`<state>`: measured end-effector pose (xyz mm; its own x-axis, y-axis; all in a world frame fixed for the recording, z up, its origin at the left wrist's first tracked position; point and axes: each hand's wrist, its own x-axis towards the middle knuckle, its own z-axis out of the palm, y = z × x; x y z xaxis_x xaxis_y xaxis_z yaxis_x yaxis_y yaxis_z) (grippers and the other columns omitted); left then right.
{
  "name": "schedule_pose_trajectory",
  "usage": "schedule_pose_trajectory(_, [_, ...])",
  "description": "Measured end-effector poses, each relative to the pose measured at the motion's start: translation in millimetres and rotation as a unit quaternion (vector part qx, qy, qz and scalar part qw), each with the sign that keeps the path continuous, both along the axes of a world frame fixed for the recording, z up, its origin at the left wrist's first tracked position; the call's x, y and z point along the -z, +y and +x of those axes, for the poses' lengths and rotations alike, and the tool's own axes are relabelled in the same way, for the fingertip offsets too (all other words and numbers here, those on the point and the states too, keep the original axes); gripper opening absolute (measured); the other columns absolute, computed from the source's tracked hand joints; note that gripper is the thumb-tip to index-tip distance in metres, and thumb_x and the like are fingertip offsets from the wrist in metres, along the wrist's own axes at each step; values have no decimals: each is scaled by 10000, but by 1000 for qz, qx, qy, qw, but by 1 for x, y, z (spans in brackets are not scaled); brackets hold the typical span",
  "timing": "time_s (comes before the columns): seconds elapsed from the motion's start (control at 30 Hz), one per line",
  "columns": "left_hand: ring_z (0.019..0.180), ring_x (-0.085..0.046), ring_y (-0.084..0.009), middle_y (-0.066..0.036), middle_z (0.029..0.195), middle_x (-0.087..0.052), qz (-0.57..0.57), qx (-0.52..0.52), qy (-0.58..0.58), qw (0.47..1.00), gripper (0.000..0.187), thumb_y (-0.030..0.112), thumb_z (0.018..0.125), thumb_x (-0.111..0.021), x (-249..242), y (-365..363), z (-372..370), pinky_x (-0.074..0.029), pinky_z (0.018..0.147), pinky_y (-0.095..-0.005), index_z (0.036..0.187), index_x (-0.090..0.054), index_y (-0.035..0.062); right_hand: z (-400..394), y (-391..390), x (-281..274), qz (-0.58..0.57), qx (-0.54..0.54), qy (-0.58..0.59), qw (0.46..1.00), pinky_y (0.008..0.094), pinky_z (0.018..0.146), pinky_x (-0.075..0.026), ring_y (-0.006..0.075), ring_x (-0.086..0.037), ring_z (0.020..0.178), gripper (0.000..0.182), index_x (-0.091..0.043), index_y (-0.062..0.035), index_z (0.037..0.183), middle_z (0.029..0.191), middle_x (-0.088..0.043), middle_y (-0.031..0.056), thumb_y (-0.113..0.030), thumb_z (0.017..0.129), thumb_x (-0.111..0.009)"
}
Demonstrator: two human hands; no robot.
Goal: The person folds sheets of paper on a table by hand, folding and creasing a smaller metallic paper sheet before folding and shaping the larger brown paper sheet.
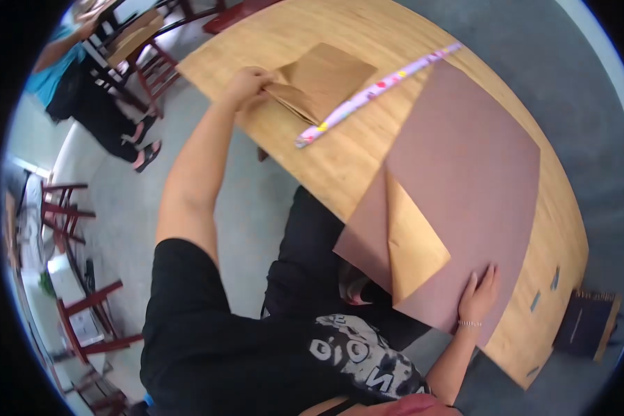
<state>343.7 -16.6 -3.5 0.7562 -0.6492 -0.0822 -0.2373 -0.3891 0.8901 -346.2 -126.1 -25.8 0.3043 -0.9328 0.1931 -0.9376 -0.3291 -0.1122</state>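
Observation:
My left hand point(246, 87) is at the far left part of the table, its fingers closed on the corner of a folded piece of brown paper point(336, 76). A rolled tube of lilac wrapping paper with a colourful pattern point(374, 96) lies diagonally beside the brown paper. My right hand point(478, 298) rests with fingers stretched out on a large mauve-brown paper sheet point(468, 152). Part of that sheet hangs past the near table edge. On it lies a folded golden-brown paper piece point(412, 243), creased into a pointed shape.
The wooden table point(312, 163) has a curved far edge. At the right, a dark box or bag point(586, 326) stands beyond the table edge. Another person point(83, 90) stands at the upper left near a wooden stool point(156, 73). Red-brown chairs point(93, 319) stand along the left.

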Motion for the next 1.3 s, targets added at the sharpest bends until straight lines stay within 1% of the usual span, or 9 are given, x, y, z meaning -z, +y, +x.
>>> schedule_pose_trajectory(0.33, [612,-406,-17,80,710,-547,-130,132,-70,980,213,261,963,-661,-128,-87,-56,-318,552,-194,886,-731,75,5,9,-12,17,51,-47,997,515,1175,-257,385,-328,1438,597,-472,-19,1422,1523,-387,237,-351,941,-594])
schedule_pose_trajectory(0.5, [629,-390,-5,90,721,-533,-150,240,-123,951,201,240,979,-632,-193,-131,-180,-305,572,-181,909,-716,71,-2,6,-9,-8,23,-92,995,497,1166,-289,384,-365,1417,609,-476,-19,1421,1496,-418,245,-359,931,-603])
schedule_pose_trajectory(0.6, [700,-473,-3,71,816,-621,-192,300,-135,925,209,252,970,-642,-211,-145,-265,-343,616,-177,961,-719,58,-4,5,-2,32,12,-262,964,463,1136,-347,353,-479,1339,573,-481,-9,1413,1441,-503,209,-354,966,-577])
schedule_pose_trajectory(0.67, [764,-529,-9,56,869,-670,-216,331,-87,915,227,269,958,-661,-218,-158,-329,-409,669,-191,982,-719,52,-2,3,-17,208,32,-521,827,417,1060,-430,292,-576,1237,540,-501,-26,1403,1374,-577,155,-407,1021,-506])
schedule_pose_trajectory(0.7, [771,-535,-10,60,866,-665,-232,344,-47,909,229,277,959,-663,-216,-164,-360,-422,681,-196,991,-717,56,-5,-2,-23,207,31,-526,825,417,1060,-430,292,-576,1237,540,-501,-26,1403,1374,-577,155,-407,1021,-506])
schedule_pose_trajectory(0.77, [757,-536,-13,62,833,-644,-311,360,35,879,222,276,971,-652,-197,-184,-416,-437,685,-211,970,-710,62,-13,-15,-38,314,-36,-792,523,413,980,-498,309,-605,1192,606,-498,-62,1415,1384,-568,170,-526,1043,-385])
schedule_pose_trajectory(0.87, [721,-540,-16,59,782,-612,-370,378,63,846,202,249,982,-643,-178,-191,-511,-440,635,-211,940,-696,59,-48,-30,-71,262,-73,-855,441,390,947,-501,247,-612,1170,656,-516,-78,1390,1328,-609,126,-590,1039,-306])
schedule_pose_trajectory(1.2, [639,-586,-64,-8,773,-670,-176,505,270,801,164,184,976,-644,-55,-221,-732,-495,568,-231,951,-692,29,-247,-10,-55,19,115,-910,397,417,965,-507,285,-623,1148,604,-540,37,1297,1273,-633,179,-479,1052,-344])
schedule_pose_trajectory(1.3, [567,-580,-67,-19,735,-662,-99,530,252,804,188,178,983,-619,-25,-214,-750,-499,531,-242,906,-679,18,-288,-3,-21,38,260,-817,513,332,800,-561,197,-682,867,288,-640,47,1098,985,-706,123,-216,993,-585])
